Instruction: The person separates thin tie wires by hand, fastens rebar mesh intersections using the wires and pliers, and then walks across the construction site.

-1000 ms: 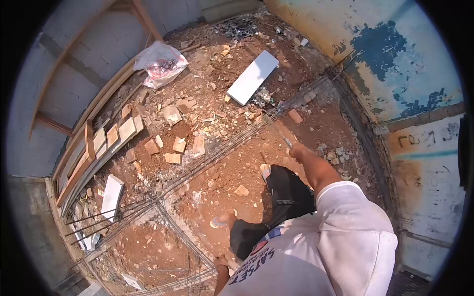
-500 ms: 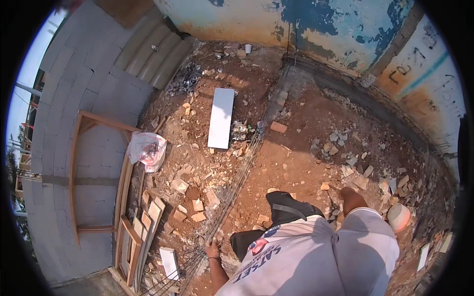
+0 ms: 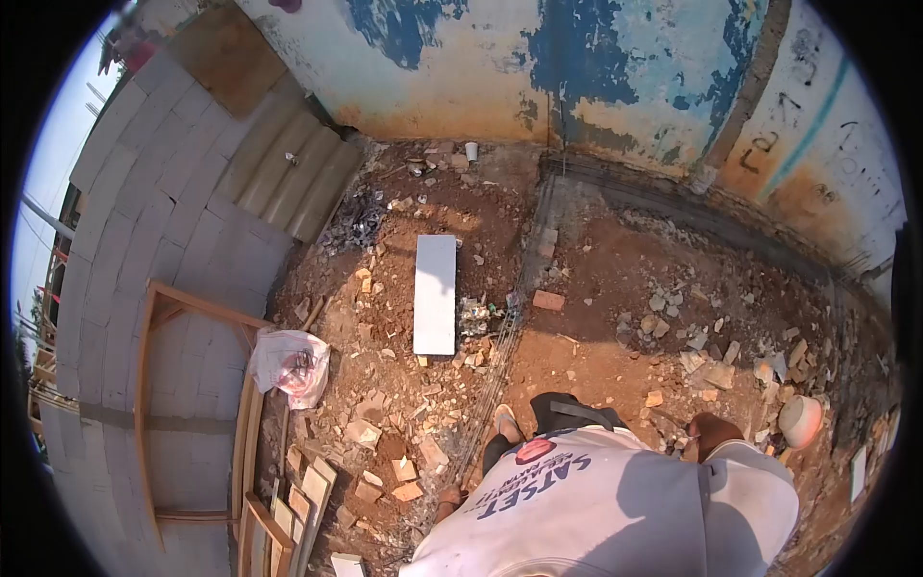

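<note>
My left hand (image 3: 449, 497), partly covered by my shirt, is low at the near end of a bundle of thin steel rods (image 3: 500, 351) on the ground. Its fingers look closed around the rods, though little of them shows. My right hand (image 3: 694, 444) is down by the rubble on the other side of my body. Its fingers are curled, and what they hold, if anything, I cannot make out. Between the hands spreads my white printed shirt (image 3: 558, 490). My sandalled foot (image 3: 507, 423) stands beside the rods.
A white board (image 3: 436, 293) lies on reddish soil. A plastic bag (image 3: 293, 365), wooden planks (image 3: 312, 500) and a wooden frame (image 3: 144, 404) are at the left by a block wall (image 3: 144, 192). Broken tiles, a brick (image 3: 549, 300) and a bucket (image 3: 802, 421) lie around.
My view has tilted up, so the ground sits lower in the picture. Relative to the ground, my left hand is farther forward along the rods. My foot has come into sight.
</note>
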Demonstrator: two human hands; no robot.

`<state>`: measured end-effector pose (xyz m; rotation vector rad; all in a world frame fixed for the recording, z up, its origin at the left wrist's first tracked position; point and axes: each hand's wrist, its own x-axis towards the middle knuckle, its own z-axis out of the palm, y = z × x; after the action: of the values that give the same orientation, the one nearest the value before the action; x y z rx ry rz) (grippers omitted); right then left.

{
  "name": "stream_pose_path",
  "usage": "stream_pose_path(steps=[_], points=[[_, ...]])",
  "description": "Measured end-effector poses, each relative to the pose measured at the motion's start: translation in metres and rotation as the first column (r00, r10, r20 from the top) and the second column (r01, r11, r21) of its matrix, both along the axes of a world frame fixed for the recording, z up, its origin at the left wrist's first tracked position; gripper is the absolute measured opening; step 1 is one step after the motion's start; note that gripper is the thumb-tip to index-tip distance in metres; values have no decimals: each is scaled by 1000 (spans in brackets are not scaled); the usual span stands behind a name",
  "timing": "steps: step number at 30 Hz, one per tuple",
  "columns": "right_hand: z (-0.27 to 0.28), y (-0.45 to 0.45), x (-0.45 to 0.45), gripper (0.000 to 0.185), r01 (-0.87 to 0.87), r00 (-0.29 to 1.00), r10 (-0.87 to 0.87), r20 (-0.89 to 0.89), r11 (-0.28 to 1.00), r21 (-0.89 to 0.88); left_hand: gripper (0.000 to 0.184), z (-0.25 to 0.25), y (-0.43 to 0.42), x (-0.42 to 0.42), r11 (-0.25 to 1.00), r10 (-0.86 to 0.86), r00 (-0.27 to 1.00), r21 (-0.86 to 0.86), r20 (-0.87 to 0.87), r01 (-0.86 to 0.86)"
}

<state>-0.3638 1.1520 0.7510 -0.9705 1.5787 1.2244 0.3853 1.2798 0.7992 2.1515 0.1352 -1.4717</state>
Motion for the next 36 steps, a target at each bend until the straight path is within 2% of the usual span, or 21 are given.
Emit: stream_pose_path(steps=[2,3,6,7,10,12,13,16,17,18,19,20,21,22,23,24,25,29,32,35,36], points=[[-62,2,10,14,-12,999,17,52,995,-101,22,-13,-35,27,992,48,999,-114,5,-47],[-55,-20,40,14,-17,999,20,37,996,-88,21,-17,-47,44,985,58,998,-161,6,-56],[-41,-59,103,20,363,928,-372,11,897,-253,28,-21,-55,94,980,19,999,-198,40,-10],[-35,-72,123,20,362,928,-372,10,898,-251,27,-14,-57,102,985,51,997,-168,62,-40],[-24,-104,167,23,392,918,-395,32,894,-216,25,-40,-53,134,997,-36,995,-64,96,42],[-31,-107,186,22,343,939,-326,110,905,-253,25,-61,-58,156,965,-238,967,131,86,226],[-33,-108,195,22,331,943,-305,134,906,-264,25,-88,-65,169,962,-248,965,136,85,236],[-16,-109,227,27,351,935,-297,196,859,-372,41,-79,-120,170,784,-598,749,14,284,621],[8,-113,241,29,566,818,-552,162,722,-398,46,-67,-148,160,718,-650,700,-64,297,693],[34,-121,257,32,728,634,-761,134,531,-433,48,-55,-176,146,683,-689,694,-131,210,718],[27,-120,252,32,734,628,-768,126,532,-422,50,-32,-208,129,651,-725,678,-200,120,732],[1,-114,234,32,482,876,-442,192,811,-331,49,-20,-235,110,585,-769,629,-274,112,764],[-17,-113,223,31,132,954,-49,295,954,-269,48,-11,-260,93,514,-809,577,-347,107,784],[-1,-117,229,31,139,953,-59,298,957,-254,48,-5,-288,78,514,-815,572,-336,97,789],[21,-121,234,31,503,850,-392,353,802,-322,52,3,-316,64,393,-903,428,-337,37,856],[55,-130,247,31,780,626,-628,463,506,-368,55,9,-344,50,261,-963,270,-347,-23,901],[53,-141,245,30,843,535,-695,481,401,-359,55,18,-370,37,256,-965,261,-340,-34,905],[7,-224,226,29,808,579,-792,193,527,-262,50,-19,-446,0,14,-999,19,-161,30,987],[7,-292,197,29,822,556,-828,73,534,-198,46,-48,-502,-28,-193,-977,-194,14,85,981],[10,-366,161,31,822,543,-839,13,529,-211,42,-63,-574,-61,-347,-913,-371,155,168,925],[15,-396,149,36,793,590,-806,49,568,-219,40,-60,-603,-74,-380,-881,-418,198,220,904]])
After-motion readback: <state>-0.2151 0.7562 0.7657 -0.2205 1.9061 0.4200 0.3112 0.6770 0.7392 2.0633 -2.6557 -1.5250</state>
